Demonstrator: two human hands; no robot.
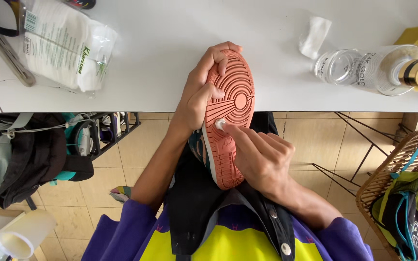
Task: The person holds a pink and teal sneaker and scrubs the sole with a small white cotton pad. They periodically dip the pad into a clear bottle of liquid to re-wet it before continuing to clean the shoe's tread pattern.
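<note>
A sneaker point(233, 92) with a salmon-pink grooved sole faces up toward me, toe pointing at the white table. My left hand point(197, 96) grips the front of the shoe, fingers curled over the toe edge. My right hand point(260, 157) pinches a small white pad point(220, 124) between fingertips and presses it on the middle of the sole. The shoe's upper is mostly hidden; only a dark teal side shows below my left hand.
The white table point(170, 58) holds a clear bottle with a gold cap point(383, 70) lying on its side, a clear plastic bag of white pads point(64, 43) and a loose white wipe point(314, 35). A wicker basket point(388, 179) with shoes stands at right, and a dark bag point(30, 154) at left.
</note>
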